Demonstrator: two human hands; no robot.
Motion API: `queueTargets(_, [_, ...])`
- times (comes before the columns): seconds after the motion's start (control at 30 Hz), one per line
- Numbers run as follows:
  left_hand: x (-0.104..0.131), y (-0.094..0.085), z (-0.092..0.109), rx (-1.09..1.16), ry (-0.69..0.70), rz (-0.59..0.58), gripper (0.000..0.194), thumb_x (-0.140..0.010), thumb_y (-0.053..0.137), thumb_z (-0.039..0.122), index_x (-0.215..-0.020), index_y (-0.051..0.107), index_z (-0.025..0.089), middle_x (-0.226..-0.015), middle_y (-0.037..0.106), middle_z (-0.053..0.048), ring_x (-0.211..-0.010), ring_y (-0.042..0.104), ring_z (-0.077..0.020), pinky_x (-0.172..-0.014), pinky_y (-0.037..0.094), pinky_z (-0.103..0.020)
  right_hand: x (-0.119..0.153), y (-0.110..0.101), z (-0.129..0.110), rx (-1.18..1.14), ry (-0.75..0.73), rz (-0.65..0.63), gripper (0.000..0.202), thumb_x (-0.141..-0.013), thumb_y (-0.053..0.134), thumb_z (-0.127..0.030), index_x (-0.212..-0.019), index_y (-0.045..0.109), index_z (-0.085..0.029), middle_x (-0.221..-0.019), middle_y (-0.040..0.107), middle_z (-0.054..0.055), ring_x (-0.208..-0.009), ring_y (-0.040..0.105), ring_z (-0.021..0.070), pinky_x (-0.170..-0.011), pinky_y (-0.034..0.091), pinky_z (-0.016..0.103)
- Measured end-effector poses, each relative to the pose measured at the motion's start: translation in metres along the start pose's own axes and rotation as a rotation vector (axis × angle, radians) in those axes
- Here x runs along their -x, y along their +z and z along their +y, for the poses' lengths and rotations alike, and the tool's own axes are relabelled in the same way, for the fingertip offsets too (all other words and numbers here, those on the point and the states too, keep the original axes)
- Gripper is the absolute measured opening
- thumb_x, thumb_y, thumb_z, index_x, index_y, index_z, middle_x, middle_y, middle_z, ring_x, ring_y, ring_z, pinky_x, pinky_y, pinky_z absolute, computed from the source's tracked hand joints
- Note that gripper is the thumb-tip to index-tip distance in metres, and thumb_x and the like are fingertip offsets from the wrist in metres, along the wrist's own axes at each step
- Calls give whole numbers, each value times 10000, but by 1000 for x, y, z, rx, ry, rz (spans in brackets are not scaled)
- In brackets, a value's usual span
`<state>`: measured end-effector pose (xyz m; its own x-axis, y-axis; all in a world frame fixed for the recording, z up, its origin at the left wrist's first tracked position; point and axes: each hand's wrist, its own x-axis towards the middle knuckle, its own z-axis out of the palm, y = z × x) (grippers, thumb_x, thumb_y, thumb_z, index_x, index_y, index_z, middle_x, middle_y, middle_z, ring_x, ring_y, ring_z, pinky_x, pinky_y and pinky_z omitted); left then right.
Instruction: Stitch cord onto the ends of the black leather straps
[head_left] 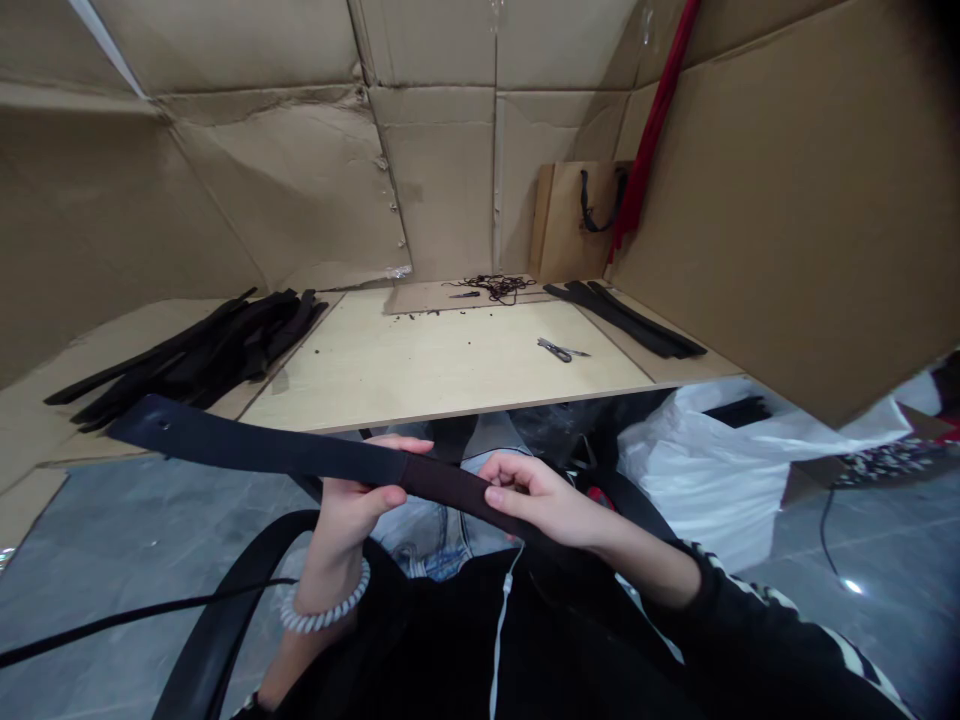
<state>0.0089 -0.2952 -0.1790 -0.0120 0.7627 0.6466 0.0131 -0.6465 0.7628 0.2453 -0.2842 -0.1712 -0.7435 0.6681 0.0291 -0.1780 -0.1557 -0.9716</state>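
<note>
A long dark strap stretches across my lap, its wide, flat left end showing a small hole. Its right part is a dark brown, fabric-like section. My left hand grips the strap near its middle, thumb in front and fingers behind. Farther right, my right hand pinches the brown section between thumb and curled fingers. The strap's far right end is lost against my black clothing.
A pile of dark straps lies on the left of the table. More straps lie on the right, near small snips. Tangled dark threads and a paper bag are at the back. A white plastic bag stands right.
</note>
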Motion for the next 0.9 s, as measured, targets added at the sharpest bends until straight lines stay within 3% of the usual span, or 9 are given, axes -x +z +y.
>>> queueTargets(0.1, [2, 0, 0, 32, 41, -23, 442, -694, 787, 538, -966, 801, 190, -889, 764, -115, -774, 704, -232, -695, 580, -304, -1, -7, 4, -196, 204, -284, 615, -899, 426, -707, -1011, 587, -124, -804, 677, 56, -528, 625, 123, -487, 464, 236])
queueTargets(0.17, [2, -2, -3, 38, 65, -29, 457, -686, 785, 554, -972, 802, 198, -884, 762, -107, -784, 700, -229, -695, 570, -292, -2, -10, 4, -216, 271, -378, 691, -943, 324, -688, -1031, 632, -76, -741, 669, 65, -439, 555, 95, -426, 396, 222])
queueTargets(0.27, [2, -4, -8, 49, 18, -36, 469, -690, 795, 529, -1020, 794, 196, -901, 763, -110, -773, 692, -221, -675, 554, -279, -1, -9, 0, -77, 161, -255, 561, -970, 428, -572, -989, 675, -68, -679, 626, 25, -432, 468, 47, -468, 368, 202])
queueTargets(0.43, [0, -2, -9, 108, -50, -50, 336, -765, 765, 456, -946, 803, 175, -852, 763, -118, -684, 675, -184, -581, 518, -244, 0, -3, -4, 57, 10, -14, 429, -705, 826, -434, -952, 637, -139, -744, 571, -32, -628, 500, 57, -554, 402, 164])
queueTargets(0.5, [-1, 0, -7, 116, -4, -27, 286, -765, 769, 440, -894, 807, 188, -779, 753, -98, -652, 660, -167, -548, 505, -229, 0, -5, -1, 52, 42, -76, 459, -759, 763, -508, -992, 638, -133, -765, 589, -18, -611, 516, 57, -553, 417, 173])
queueTargets(0.63, [-2, 3, -5, 89, 56, -22, 260, -771, 761, 451, -816, 807, 199, -690, 730, -81, -589, 627, -150, -515, 498, -230, -5, -12, 8, 50, 233, -366, 699, -934, 342, -693, -988, 666, -76, -678, 624, 35, -435, 491, 62, -436, 357, 203])
queueTargets(0.7, [-3, 1, -6, 71, 63, -25, 315, -752, 765, 488, -838, 808, 188, -718, 736, -94, -626, 645, -164, -543, 513, -240, -6, -12, 10, 115, 232, -283, 649, -931, 371, -676, -873, 651, -93, -596, 577, 9, -409, 438, 58, -420, 318, 200])
queueTargets(0.77, [-2, -1, -7, 69, 49, -26, 409, -708, 780, 538, -897, 806, 176, -785, 748, -109, -678, 665, -184, -571, 527, -247, -5, -7, 8, 245, 153, -81, 500, -908, 496, -606, -815, 611, -128, -604, 546, -15, -453, 441, 63, -453, 330, 196])
queueTargets(0.9, [1, -4, -6, 100, -66, -20, 459, -691, 796, 529, -978, 789, 171, -873, 760, -110, -668, 673, -174, -558, 526, -226, 1, 2, -7, 744, -94, 240, 291, -937, 530, -412, -849, 639, -157, -690, 582, 0, -620, 551, 117, -616, 403, 243])
